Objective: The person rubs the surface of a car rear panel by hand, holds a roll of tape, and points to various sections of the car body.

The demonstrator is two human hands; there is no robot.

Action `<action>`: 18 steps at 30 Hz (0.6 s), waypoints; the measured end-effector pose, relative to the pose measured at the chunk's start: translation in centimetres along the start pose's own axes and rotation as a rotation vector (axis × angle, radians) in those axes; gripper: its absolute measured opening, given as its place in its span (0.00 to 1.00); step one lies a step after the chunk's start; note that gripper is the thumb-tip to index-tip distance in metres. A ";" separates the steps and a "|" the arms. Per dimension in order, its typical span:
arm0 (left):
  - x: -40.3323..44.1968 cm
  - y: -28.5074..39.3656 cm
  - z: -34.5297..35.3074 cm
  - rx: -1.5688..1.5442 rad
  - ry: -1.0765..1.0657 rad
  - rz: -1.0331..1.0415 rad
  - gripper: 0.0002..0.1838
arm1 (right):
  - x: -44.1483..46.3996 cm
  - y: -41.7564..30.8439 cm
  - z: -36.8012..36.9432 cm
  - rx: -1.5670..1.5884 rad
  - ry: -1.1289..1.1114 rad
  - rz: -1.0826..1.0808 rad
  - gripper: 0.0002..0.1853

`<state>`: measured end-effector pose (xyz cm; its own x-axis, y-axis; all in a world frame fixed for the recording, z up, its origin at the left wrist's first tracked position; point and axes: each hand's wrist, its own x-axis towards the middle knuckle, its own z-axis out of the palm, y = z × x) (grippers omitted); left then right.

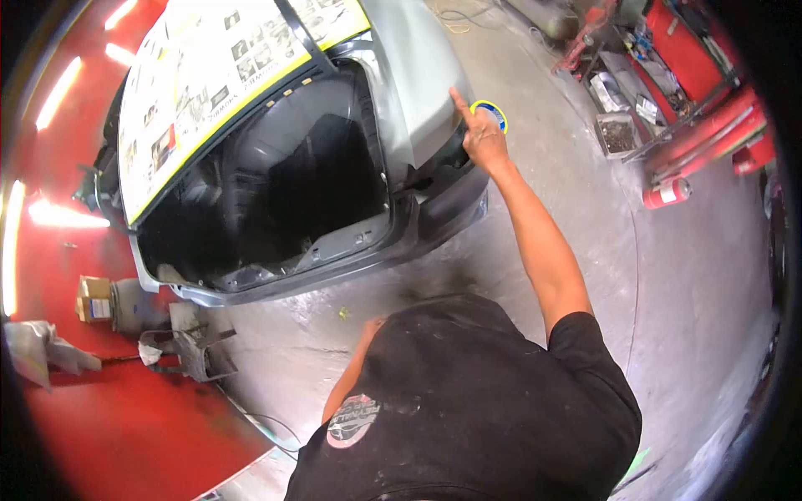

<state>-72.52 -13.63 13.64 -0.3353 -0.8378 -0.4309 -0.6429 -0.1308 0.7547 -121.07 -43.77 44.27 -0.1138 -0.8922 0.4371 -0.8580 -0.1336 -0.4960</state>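
In the head view, I'm watching the right hand (484,140) straightening its index finger at the silver rear quarter panel (430,88) beside the open trunk (355,240), can't tell whether it or the left hand (375,326) is grasping anything, and am judging the panel stiff, smooth, better steadied flat-fingered than gripped.

Smooth grey concrete-looking floor (685,284); bright red wall (75,163), left; long white tube lights (58,93); red metal rack (689,46), upper right.

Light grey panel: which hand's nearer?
Right. The right hand is at the light grey panel, index finger extended, apparently touching it; the left hand is well away, low beside the shirt.
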 end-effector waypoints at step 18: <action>-2.5 3.8 0.9 -0.111 0.151 -0.153 0.14 | 2.6 2.1 -0.7 -0.022 -0.220 0.050 0.56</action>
<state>-74.71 -11.55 17.13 -0.1281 -0.8725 -0.4715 -0.5962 -0.3122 0.7397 -123.49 -46.08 44.85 -0.0470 -0.9703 0.2373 -0.8649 -0.0793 -0.4956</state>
